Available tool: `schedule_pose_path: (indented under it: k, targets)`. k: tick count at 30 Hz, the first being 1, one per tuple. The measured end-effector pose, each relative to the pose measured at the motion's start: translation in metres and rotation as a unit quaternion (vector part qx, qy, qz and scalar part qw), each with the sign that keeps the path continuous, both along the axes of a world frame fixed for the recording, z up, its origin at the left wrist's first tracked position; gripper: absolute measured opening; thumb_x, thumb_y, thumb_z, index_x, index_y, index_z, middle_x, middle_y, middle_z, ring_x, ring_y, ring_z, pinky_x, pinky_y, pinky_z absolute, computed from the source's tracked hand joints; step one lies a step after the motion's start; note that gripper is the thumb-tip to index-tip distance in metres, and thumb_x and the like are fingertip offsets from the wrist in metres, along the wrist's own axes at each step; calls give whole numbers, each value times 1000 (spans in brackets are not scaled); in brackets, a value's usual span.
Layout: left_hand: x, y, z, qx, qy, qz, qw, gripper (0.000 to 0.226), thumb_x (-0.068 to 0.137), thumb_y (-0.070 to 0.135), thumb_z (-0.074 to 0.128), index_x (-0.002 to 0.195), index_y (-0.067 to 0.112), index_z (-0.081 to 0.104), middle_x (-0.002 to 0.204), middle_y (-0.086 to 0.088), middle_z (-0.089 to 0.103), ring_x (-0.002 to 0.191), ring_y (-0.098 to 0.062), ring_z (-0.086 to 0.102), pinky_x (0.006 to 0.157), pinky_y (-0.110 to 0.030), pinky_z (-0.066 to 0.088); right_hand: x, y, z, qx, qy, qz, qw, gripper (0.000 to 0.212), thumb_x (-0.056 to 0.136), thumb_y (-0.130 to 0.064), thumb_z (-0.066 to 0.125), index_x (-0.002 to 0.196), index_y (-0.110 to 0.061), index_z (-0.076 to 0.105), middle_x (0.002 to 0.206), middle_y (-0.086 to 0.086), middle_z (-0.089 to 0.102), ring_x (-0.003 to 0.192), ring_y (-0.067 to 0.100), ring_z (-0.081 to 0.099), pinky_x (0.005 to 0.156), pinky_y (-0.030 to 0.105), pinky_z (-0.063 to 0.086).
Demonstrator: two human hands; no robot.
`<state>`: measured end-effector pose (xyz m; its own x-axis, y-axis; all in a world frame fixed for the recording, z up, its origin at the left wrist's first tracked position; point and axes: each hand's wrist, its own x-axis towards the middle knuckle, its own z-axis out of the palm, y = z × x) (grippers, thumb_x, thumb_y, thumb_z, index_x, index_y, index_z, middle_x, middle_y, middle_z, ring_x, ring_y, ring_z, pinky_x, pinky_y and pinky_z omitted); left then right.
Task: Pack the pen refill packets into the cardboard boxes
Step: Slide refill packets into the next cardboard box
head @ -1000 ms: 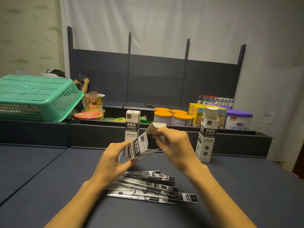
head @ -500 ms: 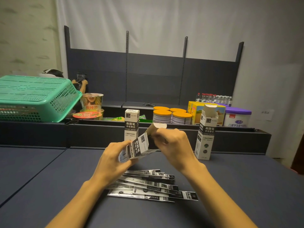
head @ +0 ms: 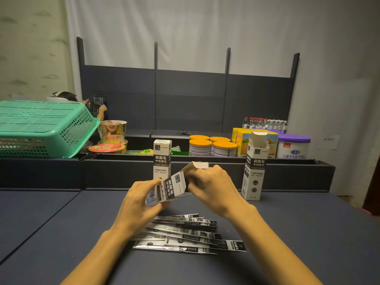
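I hold a slim white-and-black cardboard box [head: 170, 188] tilted above the dark table, its top flap open and pointing up to the right. My left hand [head: 139, 202] grips its lower end. My right hand [head: 213, 188] curls round its open upper end; its fingertips are hidden behind the box. Several black-and-silver pen refill packets [head: 189, 233] lie fanned on the table below my hands. A closed box [head: 162, 159] stands upright behind them. A box with its flap open [head: 255, 171] stands to the right.
A green plastic basket [head: 45, 128] sits at the back left on a dark ledge [head: 205, 169]. Noodle cups [head: 112, 130], orange-lidded tins [head: 211, 146], yellow cartons and a purple-lidded tub [head: 293, 146] line the shelf behind. Another person's hands show beyond the basket.
Both hands and the tilted box stay almost where they were. My right hand's fingers have shifted slightly at the open end.
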<state>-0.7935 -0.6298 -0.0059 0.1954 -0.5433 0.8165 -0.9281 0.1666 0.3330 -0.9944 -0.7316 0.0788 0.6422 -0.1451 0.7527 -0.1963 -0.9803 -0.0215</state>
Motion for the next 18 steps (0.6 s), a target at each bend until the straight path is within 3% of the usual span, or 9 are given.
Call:
schedule_pose_path:
  k: [4,7,10,13,15,18]
  targets:
    - [-2,1,1,1,15,5,1000,66,70,39,79,129,24,53,114,14,55,104,-6,51,83,-27,50,-4,-1,0,45,-54,37,997,17,83,-18,58,94,-15,71,68,-1,66,56,17,57,53,33,48]
    - [-5,2,4,-6,18,6,1000,65,70,53,70,128,29,52,110,23,51,101,-1,48,78,-20,46,-8,-2,1,34,-115,63,991,14,80,-11,65,93,-10,72,82,-1,72,68,10,62,61,26,52]
    - [-6,3,6,-13,27,10,999,64,70,45,74,128,29,51,111,18,53,100,-6,50,78,-22,46,-13,-5,1,28,-181,57,982,11,81,-5,68,91,-9,71,87,1,69,68,4,54,63,11,43]
    - [-6,4,6,-13,39,21,999,65,70,43,75,128,25,53,110,14,55,98,-9,52,77,-20,44,-22,-12,-2,75,-213,34,974,10,82,-6,70,90,-12,72,85,-2,65,59,3,47,58,7,37]
    - [-6,4,6,-10,43,27,999,65,71,40,80,128,23,54,111,9,58,98,-10,52,76,-17,42,-29,-18,-7,152,-173,21,973,10,84,-7,70,92,-15,72,80,-6,65,63,3,53,59,8,38]
    - [-5,4,6,-1,47,33,998,65,70,35,79,129,20,54,112,3,61,99,-10,52,77,-17,42,-37,-27,-19,237,-4,-27,971,8,86,-18,71,93,-18,73,80,-7,67,68,-2,57,63,9,38]
